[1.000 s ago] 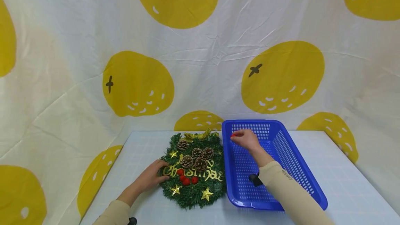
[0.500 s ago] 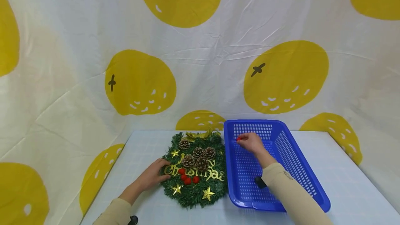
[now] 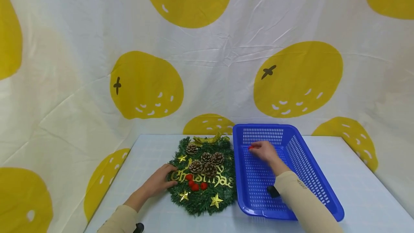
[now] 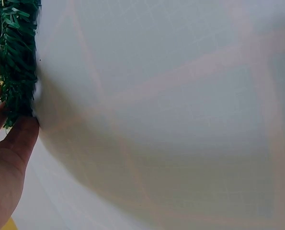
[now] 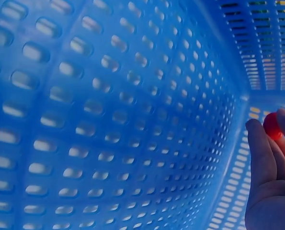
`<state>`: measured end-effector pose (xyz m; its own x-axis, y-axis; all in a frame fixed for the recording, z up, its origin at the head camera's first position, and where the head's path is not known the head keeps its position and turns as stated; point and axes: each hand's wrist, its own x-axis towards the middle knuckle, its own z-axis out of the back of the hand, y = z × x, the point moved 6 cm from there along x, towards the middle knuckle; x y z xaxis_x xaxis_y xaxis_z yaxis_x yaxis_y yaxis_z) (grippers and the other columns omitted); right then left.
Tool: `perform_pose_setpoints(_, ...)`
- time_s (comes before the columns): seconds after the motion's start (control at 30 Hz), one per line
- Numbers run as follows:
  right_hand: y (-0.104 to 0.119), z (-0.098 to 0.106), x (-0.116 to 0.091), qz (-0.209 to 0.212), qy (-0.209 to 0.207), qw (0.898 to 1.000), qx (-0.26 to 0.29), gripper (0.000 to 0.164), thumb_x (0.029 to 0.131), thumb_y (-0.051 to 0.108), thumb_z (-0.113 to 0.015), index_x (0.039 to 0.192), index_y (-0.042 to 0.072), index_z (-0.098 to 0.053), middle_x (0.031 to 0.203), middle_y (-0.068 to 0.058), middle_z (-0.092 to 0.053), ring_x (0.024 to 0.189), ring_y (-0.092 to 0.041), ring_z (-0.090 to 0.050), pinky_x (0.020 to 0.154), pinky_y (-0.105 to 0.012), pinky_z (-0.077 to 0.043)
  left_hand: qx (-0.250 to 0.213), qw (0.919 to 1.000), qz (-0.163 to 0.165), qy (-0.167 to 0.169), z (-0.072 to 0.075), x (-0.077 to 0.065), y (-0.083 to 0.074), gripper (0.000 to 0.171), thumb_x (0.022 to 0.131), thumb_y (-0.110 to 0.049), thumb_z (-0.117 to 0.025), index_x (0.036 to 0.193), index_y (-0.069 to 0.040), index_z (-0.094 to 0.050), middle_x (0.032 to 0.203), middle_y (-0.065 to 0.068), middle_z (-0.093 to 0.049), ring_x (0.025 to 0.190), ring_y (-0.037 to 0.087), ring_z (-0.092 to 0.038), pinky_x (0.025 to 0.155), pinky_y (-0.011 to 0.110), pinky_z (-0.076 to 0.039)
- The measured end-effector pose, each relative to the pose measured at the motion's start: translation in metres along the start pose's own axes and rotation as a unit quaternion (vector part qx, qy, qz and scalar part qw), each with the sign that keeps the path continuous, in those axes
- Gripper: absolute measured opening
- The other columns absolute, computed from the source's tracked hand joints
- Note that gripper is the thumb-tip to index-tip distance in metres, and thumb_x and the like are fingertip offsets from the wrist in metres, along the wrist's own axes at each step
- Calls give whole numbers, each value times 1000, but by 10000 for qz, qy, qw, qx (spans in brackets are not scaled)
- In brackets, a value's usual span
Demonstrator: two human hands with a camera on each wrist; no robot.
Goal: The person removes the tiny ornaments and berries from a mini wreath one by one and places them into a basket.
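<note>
My right hand [image 3: 264, 151] reaches down inside the blue plastic basket [image 3: 238, 175]. Thumb and fingers pinch a small red ball [image 5: 272, 126], seen close to the perforated floor in the right wrist view. My left hand [image 3: 159, 180] holds the left edge of a green Christmas wreath [image 3: 194, 206], its thumb [image 4: 23, 136] against the side and the other fingers over the top. Gold lettering [image 3: 223, 180], pine cones [image 3: 210, 169], gold stars [image 3: 216, 200] and several red balls [image 3: 195, 187] decorate the wreath.
The basket stands right beside the wreath on a pale checked table [image 3: 326, 154]. A gold ribbon [image 3: 207, 140] lies along the wreath's far end. Behind the table hangs a white curtain [image 3: 207, 82] printed with yellow fruit.
My right hand has come lower and slightly nearer within the basket, with the red ball pinched throughout. The left hand stays at the wreath's edge. The head view has shifted slightly.
</note>
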<state>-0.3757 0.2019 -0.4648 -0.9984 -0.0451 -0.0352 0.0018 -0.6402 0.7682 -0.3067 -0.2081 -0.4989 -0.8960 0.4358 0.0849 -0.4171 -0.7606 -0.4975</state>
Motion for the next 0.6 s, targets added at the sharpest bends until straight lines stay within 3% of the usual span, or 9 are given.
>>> perform_pose_setpoints(0.3,-9,6,3,83,-100,9989,-441,35,89,11,-68,118,-9,-65,109,-23,-69,101,-37,-63,88,-48,-52,-31,10000,-22,-27,2,0,-2,50,89,-29,-73,128,-1,-57,126,14,-55,116,34,-55,96,52,-47)
perform_pose_setpoints(0.6,-9,4,0,-189,65,9998,-35,39,90,11,-69,122,-11,-62,113,-24,-67,94,-32,-68,82,-41,-56,-77,10000,-25,4,1,-1,-2,50,89,-28,-73,127,-1,-57,126,14,-55,116,34,-54,96,52,-46)
